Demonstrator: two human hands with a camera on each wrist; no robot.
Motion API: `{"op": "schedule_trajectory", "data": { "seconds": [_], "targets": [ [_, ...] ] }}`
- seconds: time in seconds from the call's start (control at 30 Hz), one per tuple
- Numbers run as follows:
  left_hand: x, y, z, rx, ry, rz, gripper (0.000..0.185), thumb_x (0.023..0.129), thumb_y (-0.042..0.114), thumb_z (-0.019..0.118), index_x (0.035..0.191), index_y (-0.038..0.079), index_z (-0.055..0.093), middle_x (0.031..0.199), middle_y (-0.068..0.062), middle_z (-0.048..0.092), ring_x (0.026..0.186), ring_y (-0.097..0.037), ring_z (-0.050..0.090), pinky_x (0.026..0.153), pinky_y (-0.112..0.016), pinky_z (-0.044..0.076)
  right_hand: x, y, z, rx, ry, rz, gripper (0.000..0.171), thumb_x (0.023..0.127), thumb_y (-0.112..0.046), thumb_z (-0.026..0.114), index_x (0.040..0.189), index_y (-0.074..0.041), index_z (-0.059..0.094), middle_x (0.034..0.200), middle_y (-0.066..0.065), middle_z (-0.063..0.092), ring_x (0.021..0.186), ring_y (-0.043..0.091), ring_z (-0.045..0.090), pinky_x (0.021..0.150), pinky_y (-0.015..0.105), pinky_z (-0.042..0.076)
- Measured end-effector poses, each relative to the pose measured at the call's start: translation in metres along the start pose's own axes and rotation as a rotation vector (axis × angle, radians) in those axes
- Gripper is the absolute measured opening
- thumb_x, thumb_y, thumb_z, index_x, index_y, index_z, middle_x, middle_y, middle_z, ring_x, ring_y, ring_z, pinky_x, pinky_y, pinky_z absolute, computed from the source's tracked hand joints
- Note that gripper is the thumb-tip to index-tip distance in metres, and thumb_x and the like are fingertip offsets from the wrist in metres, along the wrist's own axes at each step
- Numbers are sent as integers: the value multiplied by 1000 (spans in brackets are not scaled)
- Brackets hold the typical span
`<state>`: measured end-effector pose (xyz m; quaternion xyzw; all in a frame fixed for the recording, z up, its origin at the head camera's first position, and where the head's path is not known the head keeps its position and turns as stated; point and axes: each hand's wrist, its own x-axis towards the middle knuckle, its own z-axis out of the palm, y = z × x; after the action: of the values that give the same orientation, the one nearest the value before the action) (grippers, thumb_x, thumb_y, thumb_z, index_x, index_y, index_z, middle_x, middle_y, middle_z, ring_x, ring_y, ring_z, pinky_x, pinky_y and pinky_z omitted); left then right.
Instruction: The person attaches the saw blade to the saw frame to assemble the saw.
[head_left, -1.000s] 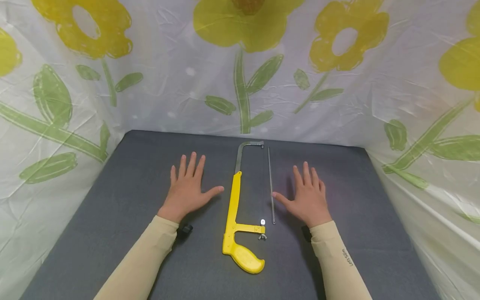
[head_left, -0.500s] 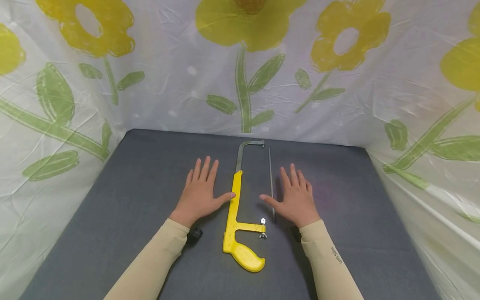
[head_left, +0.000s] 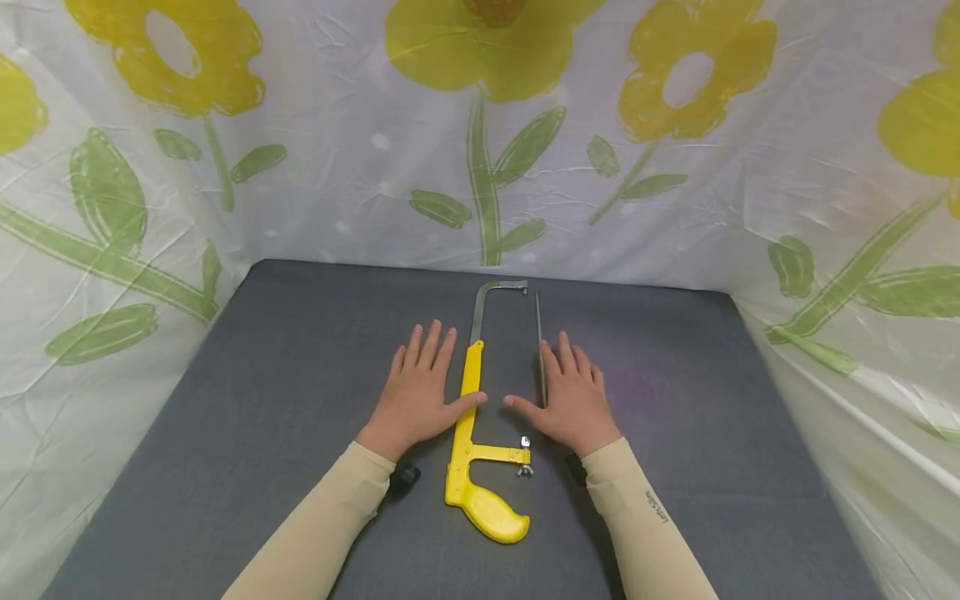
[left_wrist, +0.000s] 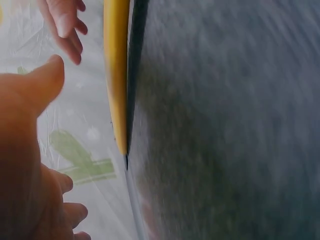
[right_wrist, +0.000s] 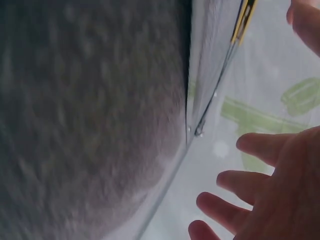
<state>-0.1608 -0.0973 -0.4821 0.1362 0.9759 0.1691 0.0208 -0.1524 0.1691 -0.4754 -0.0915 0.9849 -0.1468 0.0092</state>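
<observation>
Both forearms, in beige sleeves, reach forward over the dark grey desk point(head_left: 262, 400), palms down and fingers straight. The left hand point(head_left: 418, 392) lies flat just left of the hacksaw frame point(head_left: 467, 425), fingers together and pointing away, its thumb stretched sideways so the tip touches the frame's yellow bar. The right hand point(head_left: 570, 396) is flat as well and grips nothing; its forefinger side lies over the loose saw blade point(head_left: 538, 321), a thin grey strip running straight away from the person just right of the frame, and its thumb points toward the frame's open gap. The frame lies in the middle of the desk, yellow handle nearest the person, grey metal bow at the far end, and a small wing nut point(head_left: 524, 472) on the crosspiece near the handle. A plastic sheet point(head_left: 480, 150) printed with yellow flowers walls the desk on three sides.
</observation>
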Motion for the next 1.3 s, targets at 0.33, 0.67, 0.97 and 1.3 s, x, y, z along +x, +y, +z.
{"op": "schedule_trajectory", "data": {
  "seconds": [0.33,0.67,0.97,1.3],
  "targets": [
    [1,17,2,-120,-103,37,106,101,77,53,176,17,8,184,-11,5,170,-44,5,129,-71,20,3,-8,0,20,-60,7,101,95,-60,77,170,-8,34,178,25,23,159,52,33,124,72,30],
    [2,35,-1,-277,-181,57,106,101,77,53,176,16,9,184,-7,3,169,-40,12,129,-70,23,8,-15,-3,46,-62,43,91,97,-49,79,165,-3,41,170,32,36,152,54,43,122,69,36],
    [1,40,0,-248,-153,34,100,99,47,78,173,8,24,182,-16,18,163,-45,30,125,-61,38,6,-22,0,56,-11,114,82,96,-49,79,154,3,53,138,31,58,125,47,60,104,59,54],
    [5,42,3,-310,-137,-25,91,99,26,81,171,7,28,175,-22,30,158,-47,36,119,-58,46,9,-19,3,69,-3,198,69,97,-48,78,130,11,61,108,27,61,87,41,67,82,56,59]
  ]
}}
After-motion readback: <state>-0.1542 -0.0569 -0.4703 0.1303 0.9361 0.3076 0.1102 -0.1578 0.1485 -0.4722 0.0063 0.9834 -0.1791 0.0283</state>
